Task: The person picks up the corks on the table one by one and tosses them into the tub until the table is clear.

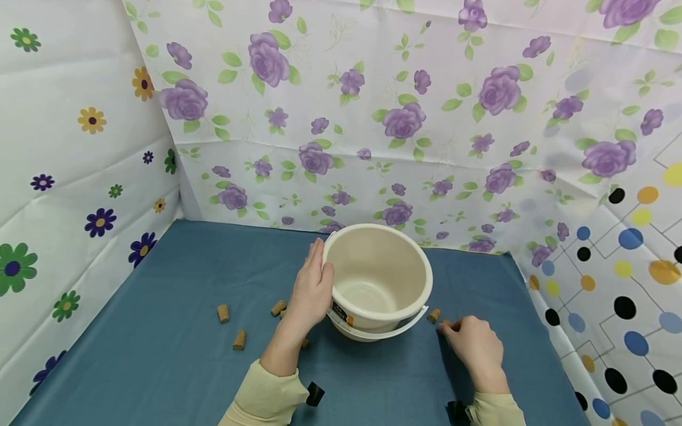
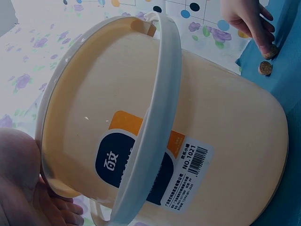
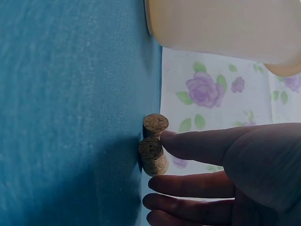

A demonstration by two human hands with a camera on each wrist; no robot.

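From my remote seat, the head view shows the bucket on the blue cloth-covered table, the person's left grip laid along its left side with fairly straight fingers; I'd have it press only lightly, since a light pail would probably slide under a shove. Loose corks lie to its left, and the right grip is down on the other side, just beside a neighbouring cork. Through the left wrist camera, the handle crosses in front of the label, so I'd mind snagging it. The right wrist view (my most useful angle here) has thumb and finger pinching the nearer cork; I can't tell whether it touches its neighbour, so a straight, unhurried lift seems cleanest.
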